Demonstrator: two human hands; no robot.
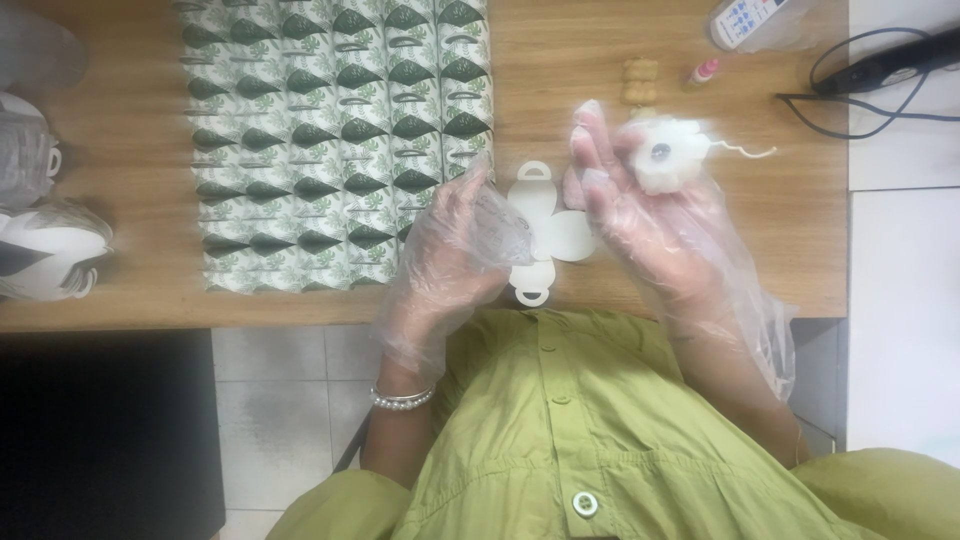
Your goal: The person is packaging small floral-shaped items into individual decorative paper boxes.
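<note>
Both my hands wear loose clear plastic gloves. My right hand (640,215) is raised palm up above the wooden table (780,210) and holds a white flower-shaped candle (665,155) with a dark centre and a trailing wick. My left hand (455,250) rests on a flat white die-cut card box blank (550,230) with handle tabs, lying on the table just in front of me. Its fingers press the blank's left part.
Rows of folded green-and-white leaf-patterned boxes (330,130) cover the table's left half. Small beige pieces (640,80), a small pink tube (702,72), a remote (745,20) and a black cabled device (890,65) lie at the far right. White bags (45,250) sit at the left edge.
</note>
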